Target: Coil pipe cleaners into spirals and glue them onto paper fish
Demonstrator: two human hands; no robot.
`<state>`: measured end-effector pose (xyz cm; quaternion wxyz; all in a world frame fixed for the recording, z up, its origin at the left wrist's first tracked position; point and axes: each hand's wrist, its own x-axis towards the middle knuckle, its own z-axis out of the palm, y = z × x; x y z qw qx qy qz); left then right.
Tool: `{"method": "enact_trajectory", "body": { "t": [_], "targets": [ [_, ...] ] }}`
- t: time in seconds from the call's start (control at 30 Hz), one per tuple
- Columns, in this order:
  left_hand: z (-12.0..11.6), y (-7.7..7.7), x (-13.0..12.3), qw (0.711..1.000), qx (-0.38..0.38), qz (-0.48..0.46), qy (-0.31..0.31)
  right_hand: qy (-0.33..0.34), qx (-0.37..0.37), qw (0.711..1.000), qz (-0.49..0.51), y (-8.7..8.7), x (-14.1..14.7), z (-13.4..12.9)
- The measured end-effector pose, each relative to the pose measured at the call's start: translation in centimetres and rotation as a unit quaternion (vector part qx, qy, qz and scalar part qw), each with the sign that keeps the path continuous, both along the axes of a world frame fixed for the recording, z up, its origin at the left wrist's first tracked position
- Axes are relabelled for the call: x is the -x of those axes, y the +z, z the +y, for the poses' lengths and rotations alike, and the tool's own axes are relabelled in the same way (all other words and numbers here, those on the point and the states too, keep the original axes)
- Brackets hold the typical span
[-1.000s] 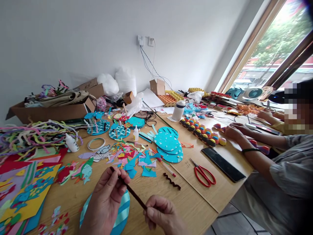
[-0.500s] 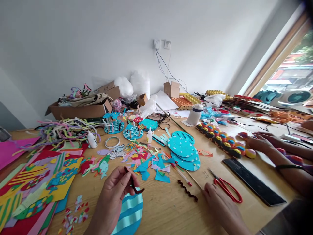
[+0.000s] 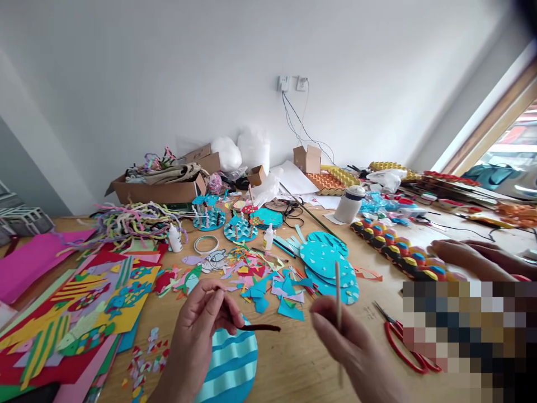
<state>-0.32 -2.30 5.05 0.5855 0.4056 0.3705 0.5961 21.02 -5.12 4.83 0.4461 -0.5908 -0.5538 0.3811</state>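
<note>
My left hand (image 3: pixel 205 327) is closed in a pinch on a dark brown pipe cleaner (image 3: pixel 264 328), whose free end sticks out to the right. In my right hand (image 3: pixel 346 341) a thin wooden stick (image 3: pixel 338 296) stands nearly upright, held between thumb and fingers. Beneath and beside my left hand lies a blue disc (image 3: pixel 232 366) with light wavy strips. Several turquoise discs (image 3: pixel 323 254) overlap beyond my right hand. Red-handled scissors (image 3: pixel 403 341) lie to its right. The two hands are apart.
Paper scraps (image 3: pixel 251 274), glue bottles (image 3: pixel 175 239) and a tape roll (image 3: pixel 206 243) lie mid-table. At left are coloured paper sheets (image 3: pixel 42 257) and pipe cleaners (image 3: pixel 134 221). Another person's hands (image 3: pixel 470 257) are at right, near a painted egg-carton strip (image 3: pixel 392 246). A pixelated patch hides the lower right.
My right hand has lifted the stick from the table and turned it upright. The pipe cleaner in my left hand now points straighter to the right. The view has shifted left.
</note>
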Motion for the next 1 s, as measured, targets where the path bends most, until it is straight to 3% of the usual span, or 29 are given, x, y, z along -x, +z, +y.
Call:
{"method": "enact_trajectory", "body": {
  "t": [0.1,0.2,0.3,0.47,0.57,0.67,0.73,0.87,1.0],
  "targets": [
    [-0.2,0.6,1.1,0.999,-0.009,-0.017,0.050,0.071,0.067,0.983,0.156,-0.5,4.2,1.8],
    [-0.4,0.9,2.2,0.993,-0.005,-0.044,0.106,0.136,0.132,0.937,0.293,-0.9,7.0,2.6],
    [-0.5,0.8,3.2,0.987,0.002,-0.072,0.141,0.154,0.142,0.897,0.389,-0.7,8.7,2.9],
    [-0.7,-1.1,4.9,0.978,0.039,-0.109,0.174,0.111,0.096,0.883,0.447,0.2,10.5,4.5],
    [-1.1,-2.8,5.6,0.975,0.085,-0.048,0.201,0.123,0.052,0.885,0.447,1.3,10.9,5.6],
    [-1.5,-2.8,5.9,0.963,0.043,0.043,0.263,0.172,0.054,0.905,0.385,2.4,11.2,5.9],
    [-1.7,-1.7,5.8,0.966,0.001,0.083,0.247,0.209,0.081,0.913,0.341,2.8,11.7,5.8],
    [-1.5,1.0,5.0,0.982,-0.041,0.087,0.162,0.275,0.127,0.900,0.314,2.9,13.0,5.0],
    [-0.7,1.4,5.0,0.989,-0.084,0.100,0.075,0.296,0.133,0.895,0.305,2.6,13.4,4.6]
  ]
}}
